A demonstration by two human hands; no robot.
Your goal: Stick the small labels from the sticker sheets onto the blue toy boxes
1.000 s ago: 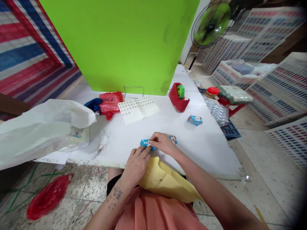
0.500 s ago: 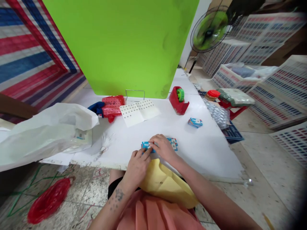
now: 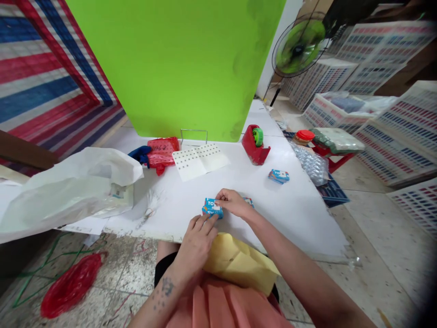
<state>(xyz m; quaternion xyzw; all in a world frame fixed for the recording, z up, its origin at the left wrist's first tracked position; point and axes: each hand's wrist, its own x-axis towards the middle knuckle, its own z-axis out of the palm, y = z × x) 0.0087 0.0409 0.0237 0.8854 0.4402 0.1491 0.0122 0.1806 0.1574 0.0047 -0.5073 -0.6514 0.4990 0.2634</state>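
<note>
Partly beneath both hands (image 3: pixel 200 239) (image 3: pixel 235 203), ahead of the left, overlapping blue cards (image 3: pixel 210 206).

Upper body: a salmon-pink garment (image 3: pixel 221 307) of soft cloth, falling in broad lengthwise folds. Lower body: a black garment (image 3: pixel 166 265), its edge showing above the bare left knee (image 3: pixel 167 248). Left forearm (image 3: pixel 174 266): bare, with a dark marking (image 3: pixel 167 286) of 1 larger blotchy figure and smaller spots scattered toward the elbow. Left hand (image 3: pixel 200 238) and right hand (image 3: pixel 234 202): bare; nails too small to tell.
</note>
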